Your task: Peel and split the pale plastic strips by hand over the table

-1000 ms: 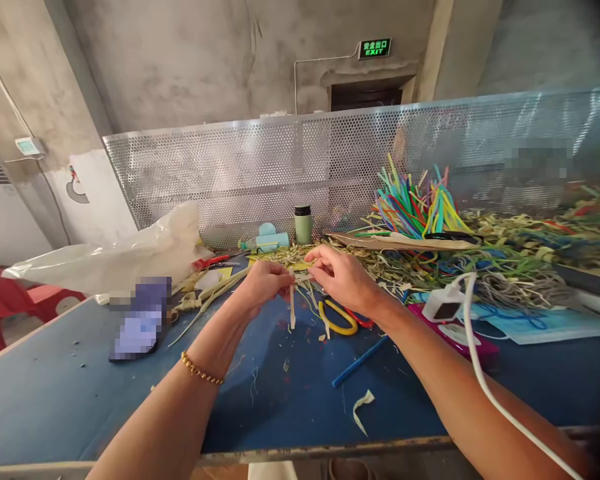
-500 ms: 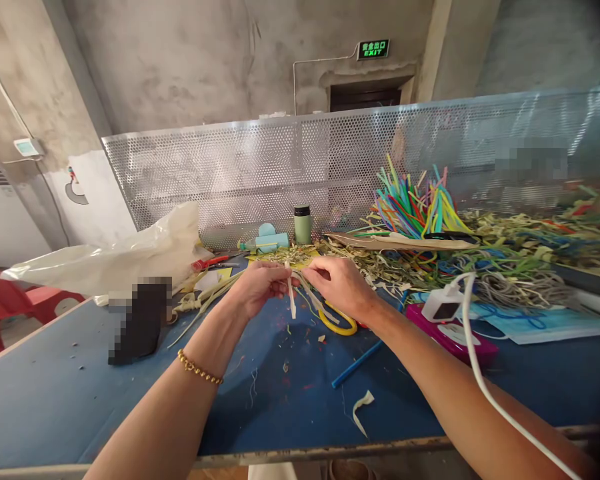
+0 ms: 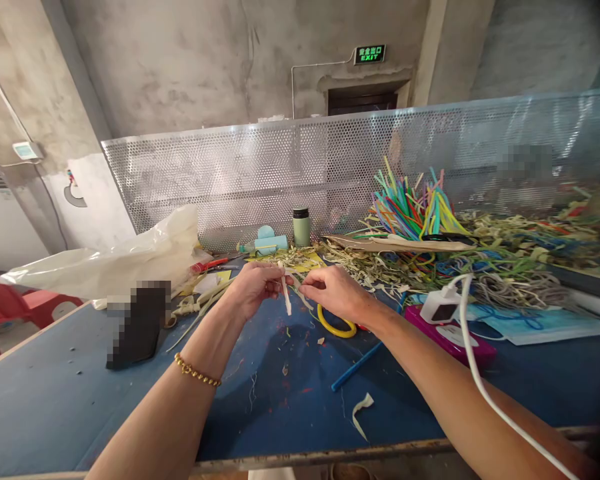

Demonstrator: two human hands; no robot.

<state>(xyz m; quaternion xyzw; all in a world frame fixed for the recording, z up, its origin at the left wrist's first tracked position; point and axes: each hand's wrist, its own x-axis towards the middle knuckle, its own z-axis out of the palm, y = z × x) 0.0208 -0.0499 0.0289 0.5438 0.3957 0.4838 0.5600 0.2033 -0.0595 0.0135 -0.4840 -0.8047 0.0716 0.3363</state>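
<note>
Above the middle of the blue table, my left hand [image 3: 253, 288] is closed in a pinch on pale husk-like strips. One whitish strip [image 3: 287, 298] hangs down from its fingertips, and long pale-green strands [image 3: 205, 308] trail out behind the wrist to the left. Close by on the right, my right hand [image 3: 337, 291] has its thumb and fingers pinched on the other end of the pale strips [image 3: 303, 297]. Its fingertips partly hide that end. Under the right hand lies a yellow ring-shaped handle [image 3: 341, 330].
Pale scraps and a heap of dried strips [image 3: 430, 260] spread over the right back. Colourful pipe cleaners [image 3: 415, 203] stand there. A green flask [image 3: 301, 228], red-handled pliers [image 3: 211, 264], a magenta box [image 3: 450, 333] with charger and cable, a blue stick [image 3: 355, 367] and a dark phone-like object [image 3: 143, 327] surround the hands.
My right hand has turned slightly and lowered, its fingers shifting along the pale strips. The left hand keeps its pinch, a touch further left in view. The camera has shifted slightly.
</note>
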